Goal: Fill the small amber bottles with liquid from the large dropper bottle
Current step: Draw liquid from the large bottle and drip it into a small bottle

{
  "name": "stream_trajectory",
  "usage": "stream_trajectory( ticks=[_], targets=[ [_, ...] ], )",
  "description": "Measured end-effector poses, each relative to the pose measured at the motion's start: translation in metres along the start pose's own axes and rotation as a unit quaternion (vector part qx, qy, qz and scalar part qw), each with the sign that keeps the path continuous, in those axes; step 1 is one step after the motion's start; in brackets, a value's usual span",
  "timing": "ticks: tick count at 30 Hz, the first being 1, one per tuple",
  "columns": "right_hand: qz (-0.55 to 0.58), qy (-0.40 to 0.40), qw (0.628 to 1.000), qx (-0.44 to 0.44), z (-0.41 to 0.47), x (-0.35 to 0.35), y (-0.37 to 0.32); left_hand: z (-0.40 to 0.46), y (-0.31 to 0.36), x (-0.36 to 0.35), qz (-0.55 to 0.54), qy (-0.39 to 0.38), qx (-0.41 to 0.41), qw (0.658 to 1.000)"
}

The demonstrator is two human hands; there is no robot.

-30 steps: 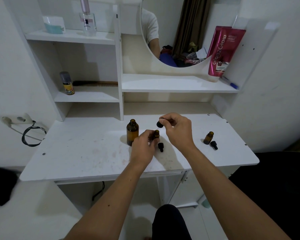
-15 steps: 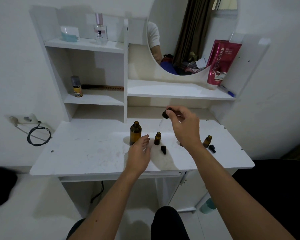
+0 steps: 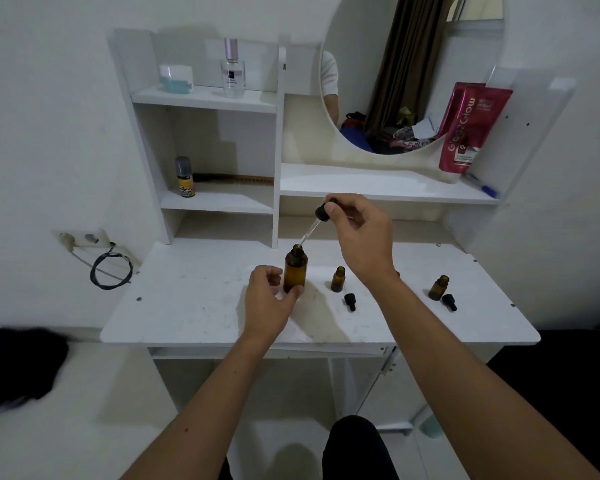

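Hovering dropper, right hand, above large bottle

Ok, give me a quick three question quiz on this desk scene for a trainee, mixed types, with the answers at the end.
1. True or false: the large amber bottle is capped.
2. Which hand holds the dropper? A) left hand B) right hand C) neither
3. Fill in: the glass tip of the dropper is just above the ____ of the large amber bottle.

Key:
1. False; its mouth is open, and the left hand steadies it on the white desk.
2. B; the right hand pinches the black bulb.
3. Mouth.
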State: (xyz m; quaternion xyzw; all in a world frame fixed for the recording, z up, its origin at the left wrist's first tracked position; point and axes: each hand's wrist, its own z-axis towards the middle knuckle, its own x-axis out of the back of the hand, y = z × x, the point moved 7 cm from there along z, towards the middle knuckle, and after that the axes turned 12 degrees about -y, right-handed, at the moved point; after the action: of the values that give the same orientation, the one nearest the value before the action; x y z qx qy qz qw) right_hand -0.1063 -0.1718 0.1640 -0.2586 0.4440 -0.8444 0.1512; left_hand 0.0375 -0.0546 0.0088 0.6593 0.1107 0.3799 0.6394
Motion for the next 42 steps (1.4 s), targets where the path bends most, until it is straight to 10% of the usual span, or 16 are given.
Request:
stream_trajectory(
  ticks=[23,42],
  targets=[
    [-0.089,-0.106,0.988,-0.067,-0.002,-0.054,0.052,0.02,-0.013,-0.009,-0.001,-0.048,-0.023,0.999],
    [-0.107,-0.026,0.992,-0.063,-0.042,0.01,0.064,-0.014,0.002,-0.002,0.017,0.034,-0.032,0.999]
  ],
)
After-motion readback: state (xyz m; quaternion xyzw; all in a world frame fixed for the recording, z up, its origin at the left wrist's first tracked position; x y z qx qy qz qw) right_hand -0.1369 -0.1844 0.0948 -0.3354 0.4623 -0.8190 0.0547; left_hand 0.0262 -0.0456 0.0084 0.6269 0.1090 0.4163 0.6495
